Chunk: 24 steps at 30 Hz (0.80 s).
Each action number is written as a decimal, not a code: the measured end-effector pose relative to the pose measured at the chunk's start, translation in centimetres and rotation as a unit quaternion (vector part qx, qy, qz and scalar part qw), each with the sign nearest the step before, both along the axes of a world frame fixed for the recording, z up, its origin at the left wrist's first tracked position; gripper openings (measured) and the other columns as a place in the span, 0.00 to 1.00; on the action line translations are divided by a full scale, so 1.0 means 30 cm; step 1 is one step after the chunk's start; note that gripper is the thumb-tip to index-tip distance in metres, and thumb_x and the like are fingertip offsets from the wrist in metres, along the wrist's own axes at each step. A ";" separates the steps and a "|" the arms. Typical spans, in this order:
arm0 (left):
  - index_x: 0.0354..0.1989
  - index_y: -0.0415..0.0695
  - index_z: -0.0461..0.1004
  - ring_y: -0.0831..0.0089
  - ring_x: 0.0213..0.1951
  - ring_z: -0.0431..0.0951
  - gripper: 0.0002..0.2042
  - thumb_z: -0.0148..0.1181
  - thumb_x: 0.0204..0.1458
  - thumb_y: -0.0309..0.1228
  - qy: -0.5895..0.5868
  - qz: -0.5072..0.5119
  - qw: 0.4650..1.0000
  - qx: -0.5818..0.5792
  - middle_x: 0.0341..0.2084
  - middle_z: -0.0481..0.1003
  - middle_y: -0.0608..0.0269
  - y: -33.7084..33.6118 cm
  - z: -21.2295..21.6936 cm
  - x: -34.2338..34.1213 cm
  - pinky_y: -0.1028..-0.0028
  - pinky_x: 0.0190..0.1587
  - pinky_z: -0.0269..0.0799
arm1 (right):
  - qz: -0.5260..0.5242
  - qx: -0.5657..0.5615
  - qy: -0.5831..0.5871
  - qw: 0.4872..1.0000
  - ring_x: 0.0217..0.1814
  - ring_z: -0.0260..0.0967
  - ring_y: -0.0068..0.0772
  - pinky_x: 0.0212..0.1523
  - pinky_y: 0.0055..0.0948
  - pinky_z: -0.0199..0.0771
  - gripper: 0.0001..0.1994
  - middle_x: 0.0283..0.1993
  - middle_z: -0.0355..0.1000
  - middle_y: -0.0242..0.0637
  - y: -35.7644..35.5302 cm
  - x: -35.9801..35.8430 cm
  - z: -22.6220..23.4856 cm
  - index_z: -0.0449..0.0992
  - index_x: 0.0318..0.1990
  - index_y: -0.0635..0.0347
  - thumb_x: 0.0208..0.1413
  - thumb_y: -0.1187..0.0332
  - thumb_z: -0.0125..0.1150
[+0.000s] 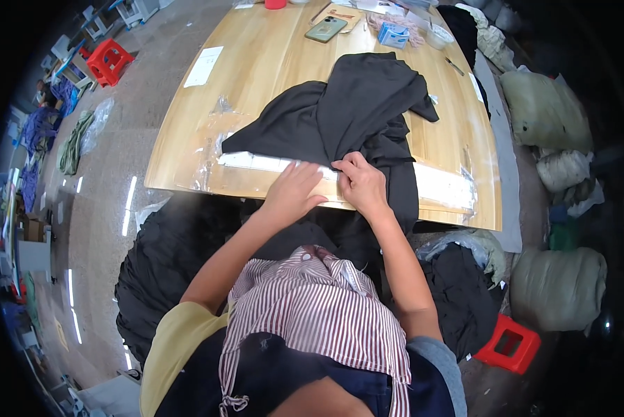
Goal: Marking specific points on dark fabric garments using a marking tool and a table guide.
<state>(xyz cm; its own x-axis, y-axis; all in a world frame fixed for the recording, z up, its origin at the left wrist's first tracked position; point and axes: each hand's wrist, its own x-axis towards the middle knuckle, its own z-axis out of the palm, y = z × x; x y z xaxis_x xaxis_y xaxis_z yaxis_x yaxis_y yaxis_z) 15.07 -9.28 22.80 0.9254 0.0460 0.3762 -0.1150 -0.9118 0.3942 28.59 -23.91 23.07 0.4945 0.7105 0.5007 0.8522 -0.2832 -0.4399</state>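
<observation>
A black garment (367, 97) lies bunched on the wooden table (256, 69), and part of it hangs over the near edge. My right hand (362, 182) pinches the cloth near that edge, thumb and fingers pressed together. My left hand (294, 189) rests flat beside it, fingers stretched out over a white paper strip (253, 161) at the garment's lower edge. The strip runs along the near side of the table under clear film. Folds of cloth hide what lies beneath the garment's middle.
A phone (326, 29), a blue box (393, 35) and thread snips (454, 66) lie toward the far side. Black fabric heaps (180, 257) flank my lap. Red stools (109, 61) stand on the floor, and stuffed sacks (547, 110) line the right.
</observation>
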 end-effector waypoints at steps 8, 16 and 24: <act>0.56 0.44 0.69 0.47 0.65 0.57 0.29 0.65 0.46 0.45 0.025 0.081 0.995 0.057 0.61 0.62 0.46 -0.053 -0.020 0.034 0.46 0.63 0.53 | 0.008 -0.003 0.036 0.999 0.33 0.73 0.40 0.34 0.32 0.74 0.12 0.36 0.71 0.35 -0.010 0.008 0.001 0.80 0.37 0.55 0.45 0.77 0.57; 0.59 0.45 0.68 0.43 0.65 0.55 0.34 0.64 0.44 0.51 0.014 0.075 0.997 0.028 0.61 0.60 0.42 -0.051 -0.035 0.016 0.46 0.65 0.49 | 0.082 0.151 0.340 0.925 0.33 0.65 0.17 0.37 0.20 0.68 0.16 0.33 0.74 0.31 0.057 0.039 0.077 0.69 0.56 0.61 0.62 0.72 0.44; 0.57 0.47 0.71 0.44 0.67 0.51 0.30 0.63 0.47 0.49 0.027 0.100 0.995 0.006 0.63 0.57 0.43 -0.060 -0.032 0.018 0.48 0.67 0.46 | 0.078 0.070 0.425 0.899 0.28 0.65 0.15 0.31 0.18 0.69 0.15 0.35 0.73 0.29 0.137 0.011 0.015 0.71 0.53 0.65 0.57 0.78 0.56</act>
